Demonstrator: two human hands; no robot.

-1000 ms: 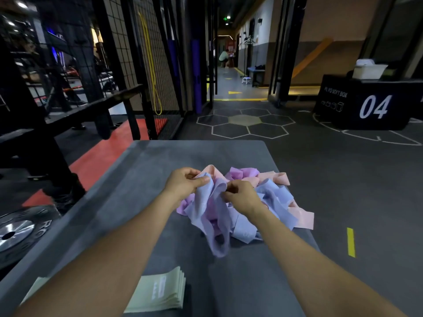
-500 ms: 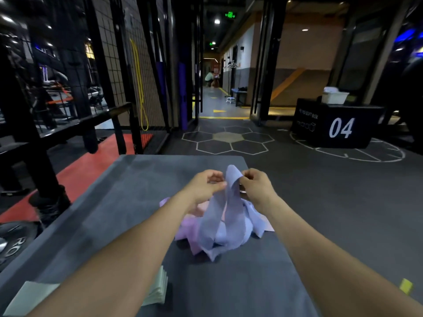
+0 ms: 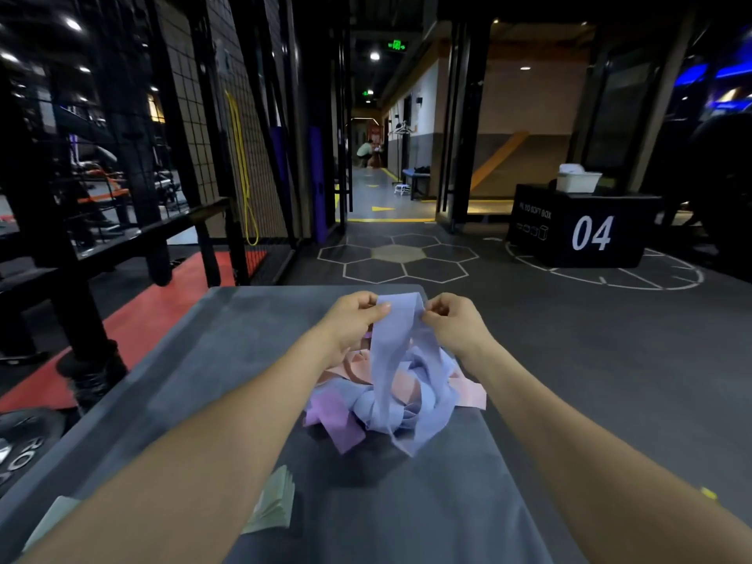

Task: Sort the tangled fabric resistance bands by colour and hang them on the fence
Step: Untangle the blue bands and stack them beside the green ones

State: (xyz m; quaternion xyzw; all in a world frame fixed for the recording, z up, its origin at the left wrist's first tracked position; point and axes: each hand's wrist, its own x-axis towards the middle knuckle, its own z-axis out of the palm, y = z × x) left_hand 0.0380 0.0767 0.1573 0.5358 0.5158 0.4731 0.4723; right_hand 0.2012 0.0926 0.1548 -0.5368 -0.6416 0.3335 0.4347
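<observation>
Two hands held one loop clear of the heap: the left hand (image 3: 350, 319) pinched the blue band (image 3: 396, 339) at its top edge, the right hand (image 3: 453, 321) pinched the opposite edge at about three o'clock from it. Spreading the loop this way probably exposed where it snagged. Its lower end was caught in the tangled pile (image 3: 390, 396) at six o'clock on the grey table (image 3: 244, 343). At ten o'clock stood the mesh fence (image 3: 211, 128), well apart.
</observation>
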